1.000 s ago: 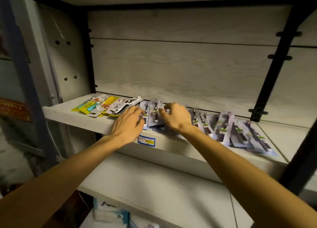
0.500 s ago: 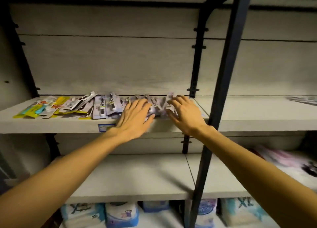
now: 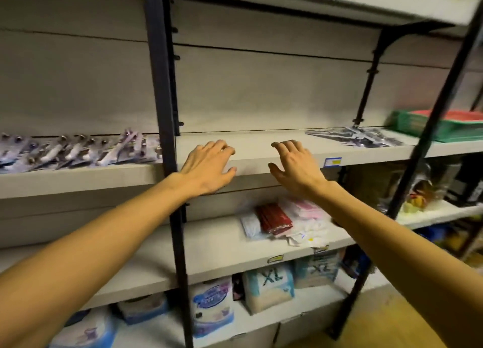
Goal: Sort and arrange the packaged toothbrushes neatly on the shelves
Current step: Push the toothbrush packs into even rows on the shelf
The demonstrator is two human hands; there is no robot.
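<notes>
Left hand: my left hand (image 3: 206,167) is raised in front of the middle shelf (image 3: 261,149), palm down, back of hand toward the camera; fingers loosely bent at the tips, slightly spread, thumb out toward the right; it holds nothing; the fingertips lie over the shelf's front part, contact cannot be told.
Left arm: bare forearm runs from the lower left corner up to the wrist, nearly straight; it passes in front of the black post (image 3: 167,164).
Right hand: my right hand (image 3: 295,168) is at the same height, just right of the left, the two apart; palm down, fingers relaxed and lightly curved, thumb pointing left; it holds nothing.
Right arm: bare forearm comes from the lower right corner, rising to the left.
Toothbrushes, left: a row of packaged toothbrushes (image 3: 78,151) lies on the same shelf level left of the post, overlapping, blurred; well apart from both hands.
Toothbrushes, right: a flat pile of packs (image 3: 355,137) lies at the back right of the middle shelf, near a bracket (image 3: 366,81); apart from my right hand; contents too blurred to confirm.
Shelf edge: a blue price tag (image 3: 332,161) sits on the front edge, just right of my right hand.
Below: red packets (image 3: 273,218) and pink-white packs on the next shelf; XL bags (image 3: 268,287) beneath.
Far right: green trays (image 3: 428,125) on the shelf level.
</notes>
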